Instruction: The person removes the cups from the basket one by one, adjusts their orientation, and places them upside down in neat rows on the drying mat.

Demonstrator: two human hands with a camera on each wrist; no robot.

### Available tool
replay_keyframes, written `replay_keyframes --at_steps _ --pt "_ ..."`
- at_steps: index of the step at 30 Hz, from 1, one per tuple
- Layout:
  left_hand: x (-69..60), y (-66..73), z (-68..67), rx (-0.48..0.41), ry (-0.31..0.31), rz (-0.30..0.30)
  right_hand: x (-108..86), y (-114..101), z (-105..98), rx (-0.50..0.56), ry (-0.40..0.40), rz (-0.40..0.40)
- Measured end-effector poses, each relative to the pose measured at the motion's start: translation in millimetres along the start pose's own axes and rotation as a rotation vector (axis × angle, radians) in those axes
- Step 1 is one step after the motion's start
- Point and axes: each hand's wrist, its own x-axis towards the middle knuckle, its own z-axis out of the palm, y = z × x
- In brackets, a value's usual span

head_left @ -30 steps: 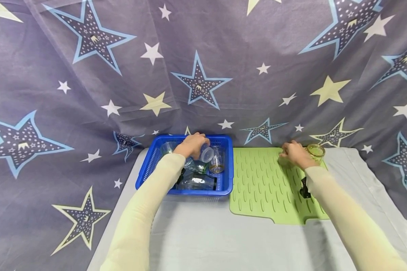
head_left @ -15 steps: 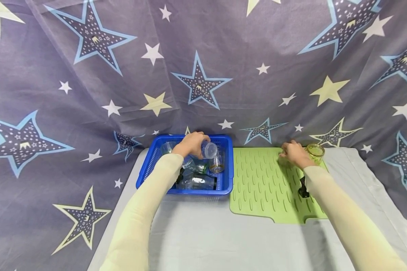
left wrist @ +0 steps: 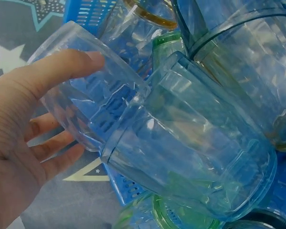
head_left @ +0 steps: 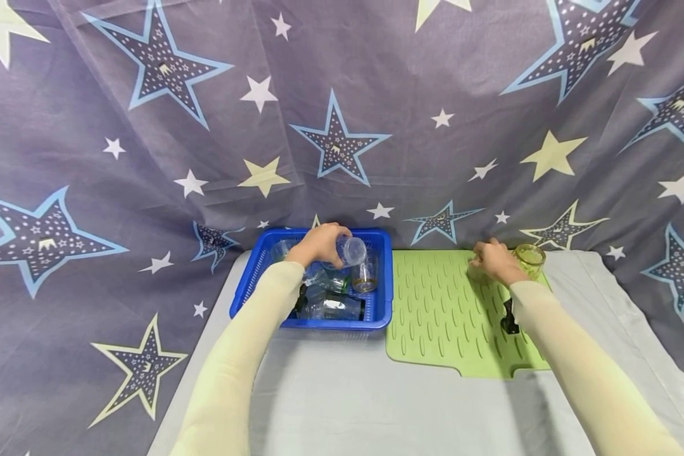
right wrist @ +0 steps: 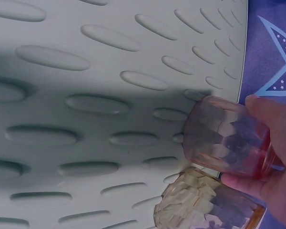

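My left hand is over the blue basket, gripping a clear tumbler between thumb and fingers. In the left wrist view this tumbler is tilted, its end against a blue-tinted glass; whether they touch I cannot tell. My right hand is at the back of the green drying mat. Its thumb and fingers hold a pink-tinted faceted glass, which the hand hides in the head view. Right beside that glass stands an amber faceted glass.
Several more glasses lie jumbled in the basket, among them an amber-rimmed one, a green one and a dark-based one. The mat adjoins the basket's right side on a white-covered table. A star-patterned curtain hangs behind.
The clear tumbler in my left hand has shifted slightly right and up, and more of it shows beyond the fingers. My right hand stays in place.
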Motion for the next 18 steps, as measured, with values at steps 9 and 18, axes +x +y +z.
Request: replay_keyframes --at_steps 9,18 --pt "-5.9 -4.6 -1.0 -0.28 0.025 -0.012 -1.4 0.8 0.5 0.0 0.013 -0.007" --pt "-13.5 -10.6 -4.1 -0.524 0.062 -0.014 -0.8 0.1 -0.6 -0.005 0.0 -0.021"
